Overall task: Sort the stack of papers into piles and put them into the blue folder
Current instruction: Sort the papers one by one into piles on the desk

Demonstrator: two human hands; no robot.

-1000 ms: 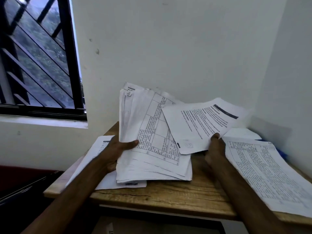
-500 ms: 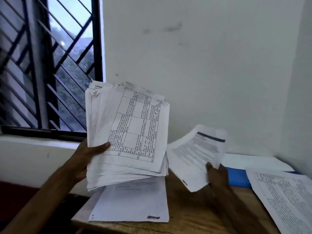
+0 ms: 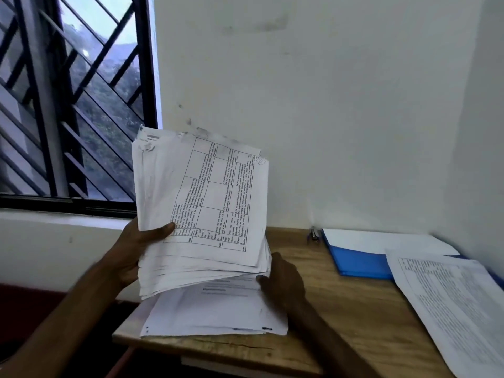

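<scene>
My left hand (image 3: 141, 246) grips a thick stack of printed papers (image 3: 201, 203) by its left edge and holds it up, tilted, above the table's left end. Under it a low pile of sheets (image 3: 218, 309) lies on the wooden table (image 3: 341, 309). My right hand (image 3: 283, 279) holds the right edge of this pile's top sheet, thumb on top; its fingertips are hidden behind the raised stack. The blue folder (image 3: 357, 263) lies at the back right with a white sheet (image 3: 381, 238) on it.
A second pile of printed sheets (image 3: 450, 301) covers the table's right side and overlaps the folder. A small pen-like object (image 3: 315, 234) lies by the wall next to the folder. White walls close the back and right; a barred window (image 3: 68, 105) is at left.
My right hand carried the single sheet from the right down onto the left pile. My left hand kept the stack raised. The camera turned slightly left.
</scene>
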